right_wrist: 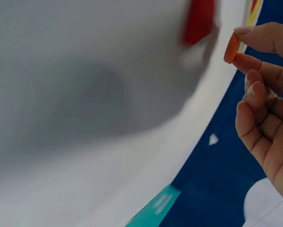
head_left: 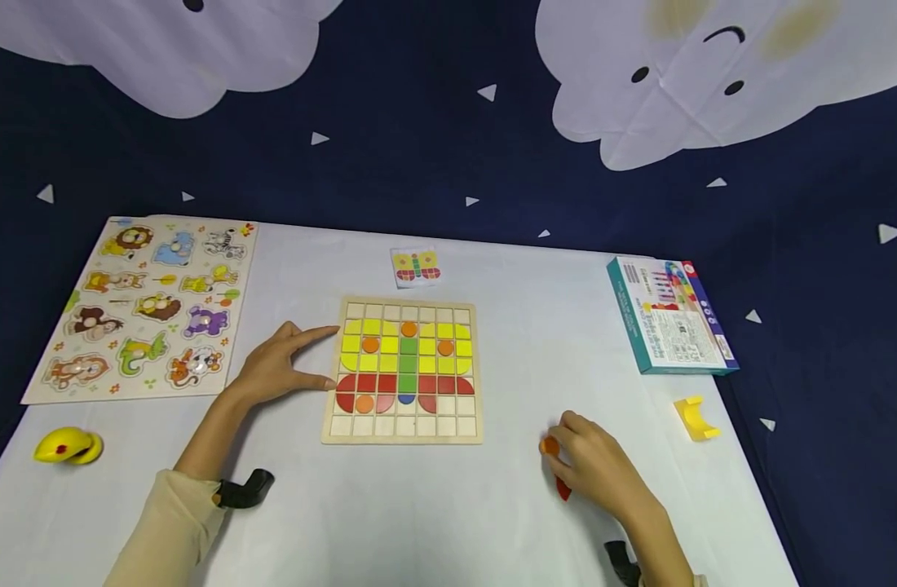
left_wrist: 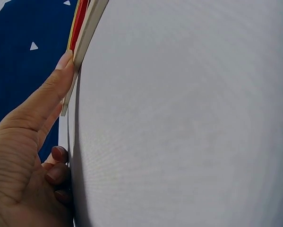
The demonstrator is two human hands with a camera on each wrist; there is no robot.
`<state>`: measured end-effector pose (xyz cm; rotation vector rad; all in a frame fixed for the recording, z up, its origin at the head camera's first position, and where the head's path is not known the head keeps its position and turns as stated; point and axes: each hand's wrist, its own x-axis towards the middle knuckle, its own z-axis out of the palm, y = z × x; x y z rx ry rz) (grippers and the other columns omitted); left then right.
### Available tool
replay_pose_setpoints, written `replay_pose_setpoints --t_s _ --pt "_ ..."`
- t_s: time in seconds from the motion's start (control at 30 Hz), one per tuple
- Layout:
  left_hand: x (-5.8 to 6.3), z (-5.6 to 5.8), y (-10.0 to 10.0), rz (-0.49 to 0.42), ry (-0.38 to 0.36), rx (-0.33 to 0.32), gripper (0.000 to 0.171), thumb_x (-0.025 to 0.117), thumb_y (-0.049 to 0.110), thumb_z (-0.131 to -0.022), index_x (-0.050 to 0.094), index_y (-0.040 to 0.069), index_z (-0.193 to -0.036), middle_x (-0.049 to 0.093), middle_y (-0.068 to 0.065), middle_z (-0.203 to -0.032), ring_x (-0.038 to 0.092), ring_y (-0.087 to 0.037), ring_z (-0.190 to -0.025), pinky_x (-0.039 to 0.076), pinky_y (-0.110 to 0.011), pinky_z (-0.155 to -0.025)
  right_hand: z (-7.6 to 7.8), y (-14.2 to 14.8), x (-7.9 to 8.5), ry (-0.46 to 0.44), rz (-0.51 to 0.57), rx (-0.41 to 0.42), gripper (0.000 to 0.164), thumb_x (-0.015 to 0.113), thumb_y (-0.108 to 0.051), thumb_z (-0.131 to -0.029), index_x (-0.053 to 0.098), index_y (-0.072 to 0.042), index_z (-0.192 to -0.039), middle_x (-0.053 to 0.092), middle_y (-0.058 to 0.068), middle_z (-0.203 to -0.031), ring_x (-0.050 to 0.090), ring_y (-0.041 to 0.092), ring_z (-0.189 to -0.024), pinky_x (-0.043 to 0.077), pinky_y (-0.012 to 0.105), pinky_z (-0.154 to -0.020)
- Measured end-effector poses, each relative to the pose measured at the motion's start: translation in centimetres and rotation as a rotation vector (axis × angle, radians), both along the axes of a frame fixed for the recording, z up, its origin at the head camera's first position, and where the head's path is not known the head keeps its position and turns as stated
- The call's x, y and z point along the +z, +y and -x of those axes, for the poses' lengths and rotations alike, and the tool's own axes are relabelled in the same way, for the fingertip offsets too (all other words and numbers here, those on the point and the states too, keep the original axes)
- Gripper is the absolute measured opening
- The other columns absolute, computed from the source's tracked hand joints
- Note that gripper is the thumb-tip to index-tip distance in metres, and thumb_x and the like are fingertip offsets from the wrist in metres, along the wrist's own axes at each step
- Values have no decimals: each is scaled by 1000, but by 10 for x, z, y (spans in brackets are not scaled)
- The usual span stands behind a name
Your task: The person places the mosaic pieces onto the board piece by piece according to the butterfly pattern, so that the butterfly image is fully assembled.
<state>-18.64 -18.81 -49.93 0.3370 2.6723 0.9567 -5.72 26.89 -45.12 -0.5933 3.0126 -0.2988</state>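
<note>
A wooden grid board [head_left: 402,440] lies mid-table with yellow, red, green, orange and blue pieces forming a butterfly. My left hand [head_left: 274,367] is at its left edge, thumb and index finger stretched apart along the rim. In the left wrist view, the thumb [left_wrist: 47,92] presses the board's side [left_wrist: 88,35], with other fingers curled below. Right of the board, my right hand [head_left: 595,466] pinches an orange disc [head_left: 550,445] between thumb and forefinger; the right wrist view shows this disc [right_wrist: 232,48] edge-on. Under that hand lies a red piece [head_left: 563,489], partly hidden.
Behind the board sits a butterfly picture card [head_left: 416,267]. An animal puzzle board [head_left: 136,306] and a yellow toy [head_left: 67,446] lie left. A teal-edged box [head_left: 672,316] and a yellow curved block [head_left: 695,420] lie right. Dark cloth hangs behind the table.
</note>
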Motion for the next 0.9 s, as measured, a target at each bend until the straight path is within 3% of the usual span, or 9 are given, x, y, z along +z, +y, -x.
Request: replay_pose_setpoints --t_s 0.2,0.4,0.7,0.9 --pt "-1 0 -1 -1 -7 2 91 90 43 -66 51 21 -146 40 -8 -92 37 -20 -75 31 -33 -66 22 -34 3 71 36 128 21 87 -15 -73 72 -5 -84 50 -4 -78 41 8 -67 43 23 -63" --pt "-1 -1 -1 -5 -9 8 92 90 44 -66 51 21 -146 41 -8 -93 39 -21 -76 32 -34 -67 41 -64 1 67 88 229 16 84 -15 -77 72 -5 -85 49 -4 -77 40 8 -67 41 22 -62" --pt "-2 0 -2 -12 -6 10 92 91 43 -65 51 22 -146 40 -7 -93 38 -21 -76 30 -34 -67 58 -99 0 40 110 267 16 81 -15 -80 70 -5 -85 52 -2 -79 44 10 -69 42 25 -65" --pt "-3 1 -2 -17 10 0 92 91 44 -65 52 22 -145 38 -6 -91 36 -20 -74 30 -33 -66 65 -111 -7 75 101 271 11 78 -13 -82 71 -6 -86 55 -1 -80 47 12 -69 45 27 -67"
